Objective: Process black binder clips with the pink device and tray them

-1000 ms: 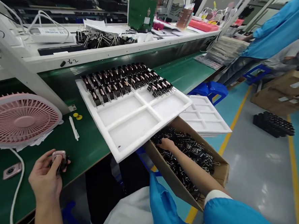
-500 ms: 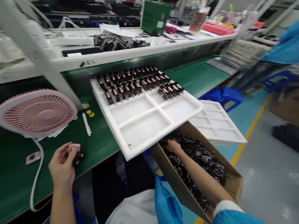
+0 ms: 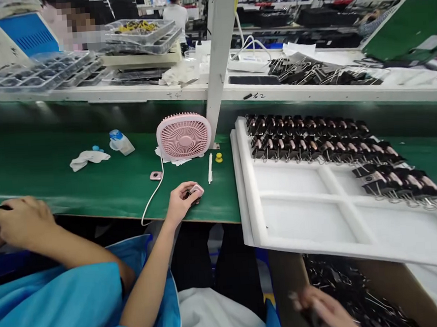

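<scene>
My left hand is closed around a small pink device with a dark part under it, just above the green bench. Low on the right, my right hand is smeared by motion over the near side of a cardboard box of black binder clips. Its fingers pinch a dark piece with a shiny end, which looks like a binder clip. Beyond the box, a white foam tray carries rows of pink devices clamped in black binder clips.
A pink fan stands at the post, its white cable hanging over the bench edge. Nearby lie another pink device, a white pen and a yellow knob. A co-worker's hands are at the left, beyond a blue sleeve.
The view has swung left, bringing a co-worker into sight. My right hand has come up out of the clips towards the box's near side. My left hand still grips the pink device.
</scene>
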`<action>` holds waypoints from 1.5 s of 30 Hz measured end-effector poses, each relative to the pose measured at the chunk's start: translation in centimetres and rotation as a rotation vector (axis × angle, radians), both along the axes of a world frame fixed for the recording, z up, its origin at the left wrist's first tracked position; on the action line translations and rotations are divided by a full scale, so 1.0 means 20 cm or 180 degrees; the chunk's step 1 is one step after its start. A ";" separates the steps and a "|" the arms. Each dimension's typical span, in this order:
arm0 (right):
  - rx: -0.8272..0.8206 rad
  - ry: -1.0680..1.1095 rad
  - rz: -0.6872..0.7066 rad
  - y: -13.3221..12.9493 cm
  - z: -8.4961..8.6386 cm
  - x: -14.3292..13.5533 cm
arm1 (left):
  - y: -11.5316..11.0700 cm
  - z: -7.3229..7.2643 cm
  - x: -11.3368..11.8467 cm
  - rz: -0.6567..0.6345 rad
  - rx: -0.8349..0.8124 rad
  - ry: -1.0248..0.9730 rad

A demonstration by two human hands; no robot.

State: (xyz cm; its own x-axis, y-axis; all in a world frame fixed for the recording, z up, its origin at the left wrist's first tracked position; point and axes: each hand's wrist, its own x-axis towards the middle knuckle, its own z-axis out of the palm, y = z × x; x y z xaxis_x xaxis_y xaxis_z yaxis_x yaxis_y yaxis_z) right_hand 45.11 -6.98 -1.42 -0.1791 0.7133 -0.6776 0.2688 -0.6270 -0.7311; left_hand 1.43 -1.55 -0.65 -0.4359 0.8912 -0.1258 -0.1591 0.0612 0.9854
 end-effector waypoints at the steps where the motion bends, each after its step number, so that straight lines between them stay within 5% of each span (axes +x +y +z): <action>1: 0.0182 0.0520 0.0596 -0.04 -0.04 -0.15 | 0.00 0.01 0.00 0.0005 -0.0005 0.0003; 3: 0.0164 0.1418 0.1154 -0.08 -0.10 -0.45 | -0.02 0.01 0.00 0.0010 -0.0016 0.0013; 7: 0.0248 0.2458 0.1224 -0.02 -0.05 -0.94 | -0.06 0.01 -0.02 0.0007 -0.0070 0.0065; 12: 0.0760 0.2606 0.0014 0.25 0.14 -1.32 | -0.12 -0.01 -0.06 0.0146 -0.0037 0.0105; 18: 0.0377 0.2757 -0.1080 0.51 0.13 -1.55 | -0.14 -0.03 -0.08 0.0077 0.0056 0.0078; 28: 0.0448 0.2372 -0.1540 0.60 0.10 -1.71 | -0.14 -0.04 -0.07 0.0003 0.0071 0.0010; 35: 0.0996 0.1822 -0.0375 0.46 0.12 -1.84 | -0.13 -0.04 -0.07 0.0015 0.0145 -0.0006; 40: 0.1085 0.1639 -0.0040 0.31 0.18 -1.97 | -0.12 -0.05 -0.08 -0.0002 0.0216 0.0008; 42: 0.1115 0.1553 0.0134 0.19 0.21 -2.15 | -0.12 -0.05 -0.08 0.0009 0.0245 0.0017; 45: 0.1262 0.1571 0.0605 -0.09 0.28 -2.63 | -0.11 -0.05 -0.08 0.0056 0.0285 0.0026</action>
State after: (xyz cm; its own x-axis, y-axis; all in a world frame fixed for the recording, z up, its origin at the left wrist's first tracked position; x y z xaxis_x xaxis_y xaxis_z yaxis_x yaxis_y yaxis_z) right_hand -7.47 -8.85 4.12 -0.5487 0.8172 -0.1762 -0.0777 -0.2598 -0.9625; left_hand -0.18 -3.81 -1.72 -0.4523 0.8908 -0.0422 -0.1512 -0.0300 0.9880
